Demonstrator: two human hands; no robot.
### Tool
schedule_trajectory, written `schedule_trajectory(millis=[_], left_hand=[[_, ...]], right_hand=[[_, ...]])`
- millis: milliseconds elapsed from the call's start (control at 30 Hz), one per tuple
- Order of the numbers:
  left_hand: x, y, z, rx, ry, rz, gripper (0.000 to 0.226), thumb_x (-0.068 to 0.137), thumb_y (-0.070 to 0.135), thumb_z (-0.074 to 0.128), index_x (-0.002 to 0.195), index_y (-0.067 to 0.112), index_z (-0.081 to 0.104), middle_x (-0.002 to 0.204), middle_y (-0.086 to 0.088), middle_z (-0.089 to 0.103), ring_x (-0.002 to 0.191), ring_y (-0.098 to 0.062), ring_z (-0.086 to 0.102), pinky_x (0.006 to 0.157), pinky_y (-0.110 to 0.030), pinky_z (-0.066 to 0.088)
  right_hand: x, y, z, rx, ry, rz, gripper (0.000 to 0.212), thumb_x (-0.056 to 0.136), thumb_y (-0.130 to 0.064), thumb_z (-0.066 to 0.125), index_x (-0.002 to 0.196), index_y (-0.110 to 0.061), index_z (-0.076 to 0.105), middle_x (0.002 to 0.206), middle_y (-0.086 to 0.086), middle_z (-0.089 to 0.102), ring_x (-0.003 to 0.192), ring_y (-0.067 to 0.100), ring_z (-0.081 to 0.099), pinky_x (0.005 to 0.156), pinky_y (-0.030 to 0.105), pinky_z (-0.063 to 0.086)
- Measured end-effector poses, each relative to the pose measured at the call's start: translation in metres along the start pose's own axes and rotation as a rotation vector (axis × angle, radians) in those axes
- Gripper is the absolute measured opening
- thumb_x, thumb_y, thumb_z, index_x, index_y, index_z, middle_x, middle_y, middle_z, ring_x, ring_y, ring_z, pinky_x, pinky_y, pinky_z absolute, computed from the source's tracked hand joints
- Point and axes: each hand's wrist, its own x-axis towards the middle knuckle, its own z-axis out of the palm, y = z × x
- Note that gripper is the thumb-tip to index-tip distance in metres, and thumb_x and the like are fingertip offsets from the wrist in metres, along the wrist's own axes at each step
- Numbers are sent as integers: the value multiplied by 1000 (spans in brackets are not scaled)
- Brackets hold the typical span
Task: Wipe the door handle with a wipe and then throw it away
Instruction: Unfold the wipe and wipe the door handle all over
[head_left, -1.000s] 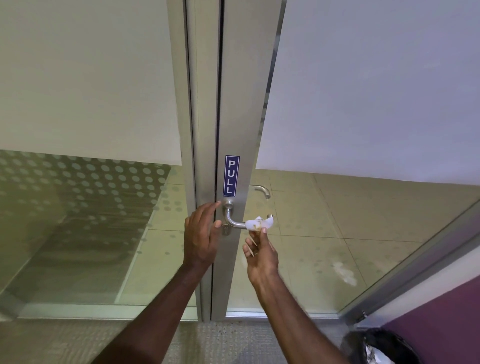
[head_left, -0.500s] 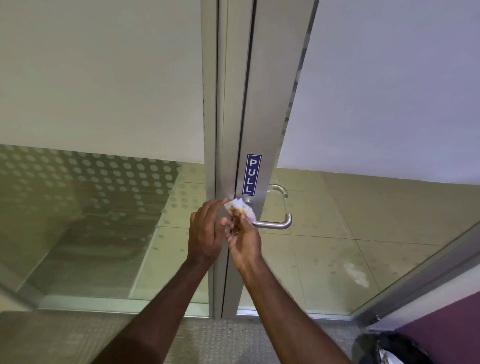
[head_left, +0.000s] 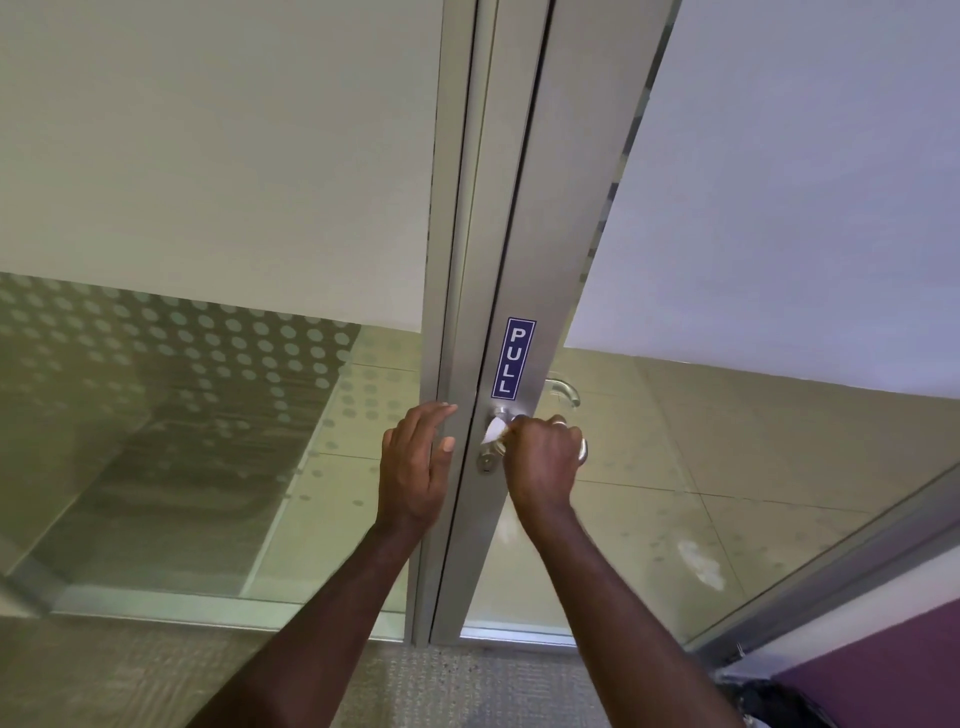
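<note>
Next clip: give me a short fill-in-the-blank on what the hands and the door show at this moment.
1. The blue sign above the door handle reads ____.
2. The white wipe is held in the ____ hand.
3. The left hand rests open and flat against the metal door ____.
4. The right hand is closed around the ____.

Missing words: PULL; right; frame; door handle

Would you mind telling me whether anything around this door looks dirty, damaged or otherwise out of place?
One thing: a whitish smear low on the glass door panel, right of the right hand, looks like a smudge or residue. The handle and PULL sign look normal.
</note>
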Motion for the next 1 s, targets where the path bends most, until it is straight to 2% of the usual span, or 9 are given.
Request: schedule_trajectory(millis=[100, 200, 267, 400, 500, 600, 700, 867, 1000], left_hand=[[-1, 2, 4, -10, 0, 5, 51, 107, 45, 28, 135, 18, 59, 135, 1, 61, 113, -21, 63, 95, -34, 39], [-2, 2, 5, -11, 5, 6, 53, 107, 48, 25, 136, 18, 59, 136, 1, 61, 114, -21, 63, 95, -36, 41], [-3, 3, 4, -5, 0, 6, 53, 107, 49, 25, 136, 19, 58, 136, 1, 61, 115, -21, 63, 96, -36, 41], [-7, 2, 4, -4, 3, 9, 53, 107, 49, 25, 135, 19, 59, 136, 2, 61, 116, -19, 62, 96, -29, 37], [-10, 2, 4, 7, -5, 3, 49, 107, 46, 27, 135, 20, 59, 136, 3, 60, 118, -18, 61, 96, -32, 39], [-12, 3, 4, 11, -16, -2, 47, 106, 43, 29, 135, 20, 59, 136, 4, 60, 118, -17, 61, 96, -32, 38], [-13, 4, 4, 10, -22, 4, 49, 107, 45, 28, 135, 20, 59, 136, 3, 60, 119, -17, 60, 97, -29, 36], [-13, 5, 7, 14, -29, 14, 48, 107, 45, 28, 135, 21, 59, 136, 4, 60, 122, -14, 58, 97, -25, 34], [-13, 9, 13, 9, -42, 40, 52, 108, 48, 24, 134, 21, 59, 135, 4, 60, 123, -15, 58, 96, -27, 36]], right_hand=[[-5, -11, 4, 11, -7, -43, 10, 84, -13, 65, 80, -20, 71, 65, 6, 69, 65, 28, 61, 69, 37, 37], [-13, -12, 14, 102, 43, -1, 29, 99, -33, 48, 84, -24, 71, 69, 3, 71, 69, 27, 64, 76, 39, 38], [-10, -10, 17, 178, 50, 43, 25, 99, -37, 53, 90, -27, 74, 73, 3, 73, 73, 25, 65, 79, 39, 38], [-5, -11, 15, 211, 56, 69, 7, 89, -24, 70, 90, -27, 76, 75, 3, 74, 71, 25, 64, 76, 38, 38], [0, -17, 14, 95, -6, 46, 11, 85, -14, 72, 86, -25, 74, 76, 2, 72, 74, 24, 63, 75, 37, 37], [4, -22, 14, 26, -62, 2, 9, 84, -14, 71, 87, -23, 72, 79, 3, 72, 76, 23, 63, 78, 37, 38], [3, -15, 11, 8, -66, -92, 8, 83, -14, 72, 87, -21, 71, 78, 4, 71, 75, 23, 61, 76, 37, 38], [-14, 18, 10, -79, 4, -401, 12, 71, -9, 77, 78, -18, 75, 70, 5, 69, 70, 28, 60, 76, 37, 43], [-10, 65, 9, -44, 99, -650, 15, 75, -17, 81, 84, -28, 77, 90, -8, 75, 85, 23, 65, 82, 36, 40]])
